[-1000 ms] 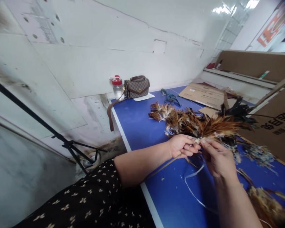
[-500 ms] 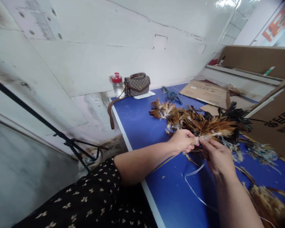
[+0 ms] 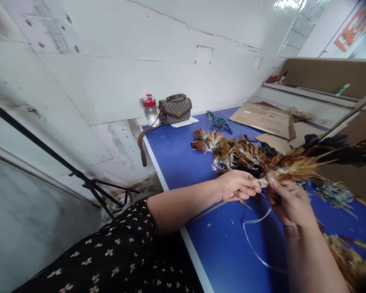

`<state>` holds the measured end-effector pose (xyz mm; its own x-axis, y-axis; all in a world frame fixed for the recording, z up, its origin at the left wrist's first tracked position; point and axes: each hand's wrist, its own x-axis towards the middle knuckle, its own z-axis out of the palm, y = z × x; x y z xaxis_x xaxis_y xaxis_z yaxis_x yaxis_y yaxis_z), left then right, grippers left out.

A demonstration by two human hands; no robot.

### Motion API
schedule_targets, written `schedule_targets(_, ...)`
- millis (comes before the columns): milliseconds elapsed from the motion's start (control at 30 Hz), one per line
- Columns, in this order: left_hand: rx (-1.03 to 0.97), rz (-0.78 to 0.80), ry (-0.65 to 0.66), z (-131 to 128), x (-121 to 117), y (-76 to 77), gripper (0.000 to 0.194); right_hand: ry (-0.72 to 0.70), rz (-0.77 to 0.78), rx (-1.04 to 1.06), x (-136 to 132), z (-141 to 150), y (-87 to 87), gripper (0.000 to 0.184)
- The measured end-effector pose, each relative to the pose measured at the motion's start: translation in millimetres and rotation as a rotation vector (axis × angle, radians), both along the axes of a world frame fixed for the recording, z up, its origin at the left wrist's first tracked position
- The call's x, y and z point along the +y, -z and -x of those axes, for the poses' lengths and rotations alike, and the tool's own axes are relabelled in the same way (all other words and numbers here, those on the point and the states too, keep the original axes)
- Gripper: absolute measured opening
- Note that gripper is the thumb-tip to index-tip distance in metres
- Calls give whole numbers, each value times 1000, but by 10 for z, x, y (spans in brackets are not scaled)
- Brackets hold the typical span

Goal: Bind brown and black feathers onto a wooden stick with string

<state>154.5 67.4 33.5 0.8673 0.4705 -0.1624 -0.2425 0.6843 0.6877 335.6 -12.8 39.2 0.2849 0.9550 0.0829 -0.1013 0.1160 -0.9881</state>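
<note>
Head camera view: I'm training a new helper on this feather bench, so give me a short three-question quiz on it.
1. True or false: both hands grip the feather bundle.
2. What stands beside the handbag at the far end of the table?
A) bottle with red lid
B) kettle
C) lamp
3. What pale thing lies looped on the table below the right hand?

Key:
1. True: the left hand and right hand pinch its base.
2. A, the bottle.
3. A thin strip.

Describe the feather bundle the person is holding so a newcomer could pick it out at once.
On the blue table, follow both forearms to where the left hand and right hand meet. They pinch the base of a golden-brown feather bundle with black tips, raised off the table, unlike the loose brown feather pile behind.
</note>
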Motion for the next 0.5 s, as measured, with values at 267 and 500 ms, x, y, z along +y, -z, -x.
schedule_targets(267,174,-187,-61,-105,94,67,27,93,-18,-62,80,-15,56,74)
schedule_targets(500,878,-1258,-71,-27,235,132,16,111,-51,-78,33,-74,-72,72)
